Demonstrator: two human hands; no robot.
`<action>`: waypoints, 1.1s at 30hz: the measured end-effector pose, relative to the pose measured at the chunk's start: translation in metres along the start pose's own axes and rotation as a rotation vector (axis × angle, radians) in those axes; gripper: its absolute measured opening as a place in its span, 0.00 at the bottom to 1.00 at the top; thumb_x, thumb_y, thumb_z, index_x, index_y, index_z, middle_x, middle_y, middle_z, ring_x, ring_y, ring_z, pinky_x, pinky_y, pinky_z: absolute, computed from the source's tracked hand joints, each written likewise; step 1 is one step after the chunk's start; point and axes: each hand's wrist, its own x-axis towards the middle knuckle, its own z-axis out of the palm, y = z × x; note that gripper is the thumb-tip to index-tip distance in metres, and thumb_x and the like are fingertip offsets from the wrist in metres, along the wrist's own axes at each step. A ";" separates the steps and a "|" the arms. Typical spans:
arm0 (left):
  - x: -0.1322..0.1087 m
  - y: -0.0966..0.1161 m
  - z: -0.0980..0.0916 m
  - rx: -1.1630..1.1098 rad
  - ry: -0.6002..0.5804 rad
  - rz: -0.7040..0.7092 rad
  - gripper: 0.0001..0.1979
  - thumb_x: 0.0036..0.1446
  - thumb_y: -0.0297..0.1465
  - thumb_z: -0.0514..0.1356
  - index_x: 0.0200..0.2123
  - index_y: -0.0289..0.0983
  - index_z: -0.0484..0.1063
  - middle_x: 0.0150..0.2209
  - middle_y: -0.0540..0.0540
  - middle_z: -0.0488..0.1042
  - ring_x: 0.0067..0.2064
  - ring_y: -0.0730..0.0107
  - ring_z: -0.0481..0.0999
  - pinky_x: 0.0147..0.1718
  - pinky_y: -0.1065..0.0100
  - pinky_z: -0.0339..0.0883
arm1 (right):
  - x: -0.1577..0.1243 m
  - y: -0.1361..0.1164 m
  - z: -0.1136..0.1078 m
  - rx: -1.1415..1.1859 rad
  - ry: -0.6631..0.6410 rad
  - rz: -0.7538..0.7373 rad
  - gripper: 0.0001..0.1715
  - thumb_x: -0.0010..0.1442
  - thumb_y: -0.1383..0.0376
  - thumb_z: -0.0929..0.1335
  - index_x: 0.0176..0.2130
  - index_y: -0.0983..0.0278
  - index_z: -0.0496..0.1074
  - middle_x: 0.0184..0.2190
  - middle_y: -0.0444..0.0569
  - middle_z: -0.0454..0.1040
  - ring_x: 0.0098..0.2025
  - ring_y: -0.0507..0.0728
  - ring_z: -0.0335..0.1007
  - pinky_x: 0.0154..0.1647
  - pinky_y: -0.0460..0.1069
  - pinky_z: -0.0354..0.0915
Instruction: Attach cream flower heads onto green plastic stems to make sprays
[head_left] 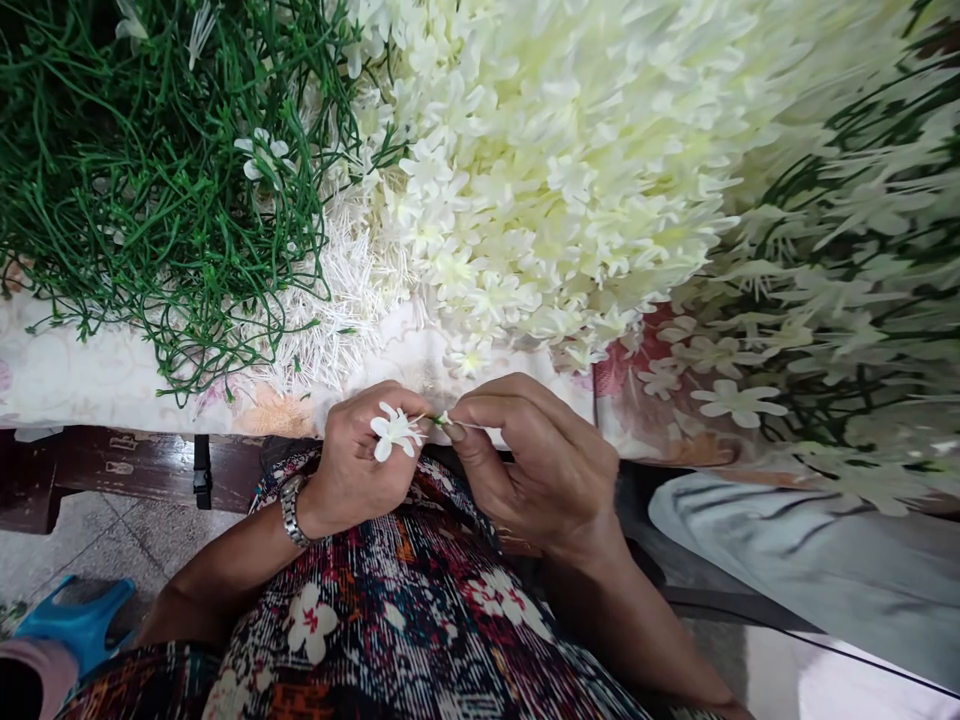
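Just in front of the table edge, my left hand (pixel 360 475) is closed in a pinch on an artificial flower stem. A white flower (pixel 394 432) stands out from that hand over the curled fingers. Between the two hands shows the stem's small green tip (pixel 440 421). My right hand (pixel 544 465) is closed, with thumb and index finger pinched on a thin white stamen (pixel 480 428) at this tip. Much of the stem is hidden by the fingers. Both hands almost touch at the fingertips.
Green plastic stems (pixel 172 190) lie heaped at the left. Beside them are thin white stamens (pixel 337 300) and a large pile of white-yellow petals (pixel 555 180). Finished-looking white flowers (pixel 817 340) fill the right, near a person's grey-clad leg (pixel 810 570). A blue stool (pixel 75 620) stands lower left.
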 end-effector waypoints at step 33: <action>0.003 0.001 -0.006 -0.141 -0.054 0.040 0.03 0.49 0.23 0.56 0.25 0.33 0.68 0.22 0.50 0.66 0.23 0.79 0.63 0.22 0.75 0.57 | 0.000 0.000 -0.014 0.137 -0.011 -0.065 0.15 0.45 0.76 0.66 0.36 0.66 0.67 0.27 0.48 0.67 0.29 0.50 0.64 0.28 0.47 0.64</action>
